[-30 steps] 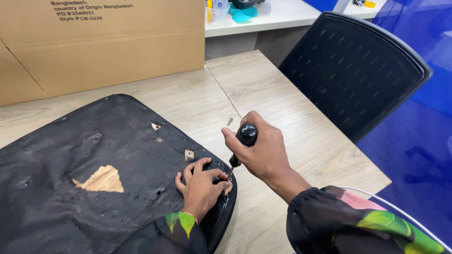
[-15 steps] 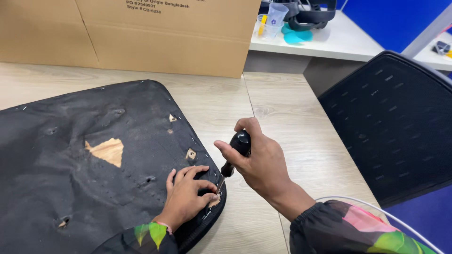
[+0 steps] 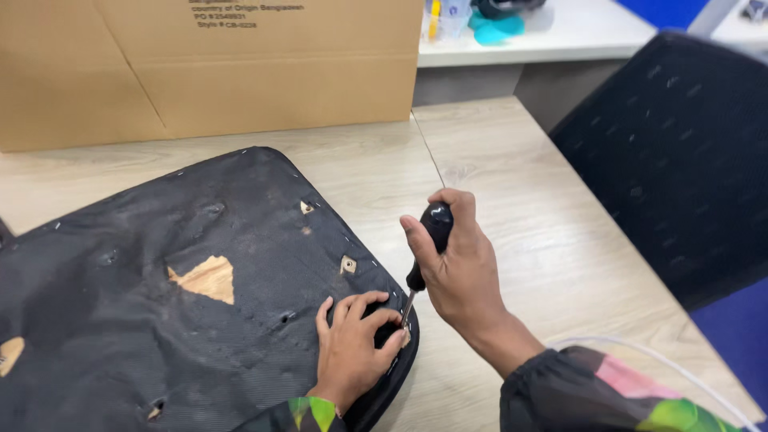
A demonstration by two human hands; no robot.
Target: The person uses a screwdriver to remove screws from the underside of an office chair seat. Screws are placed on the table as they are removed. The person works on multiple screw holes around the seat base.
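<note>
A black fabric-covered seat base [image 3: 160,280] lies upside down on a light wooden table [image 3: 512,200]. Its cover is torn, and bare wood shows through a patch near the middle. My left hand [image 3: 352,348] presses flat on the seat's near right corner, fingers curled around the spot where the tool tip meets the fabric. My right hand [image 3: 460,276] grips the black handle of a screwdriver [image 3: 428,244]. Its metal shaft angles down to the seat edge right beside my left fingertips.
A large cardboard box [image 3: 208,64] stands along the table's far edge. A black mesh chair back [image 3: 680,160] rises at the right. A white shelf [image 3: 560,32] with teal and yellow items sits behind it. Small square holes dot the seat fabric.
The view has shifted a little. Both hands stay at the seat's corner, with the screwdriver still upright at the same spot on the edge.
</note>
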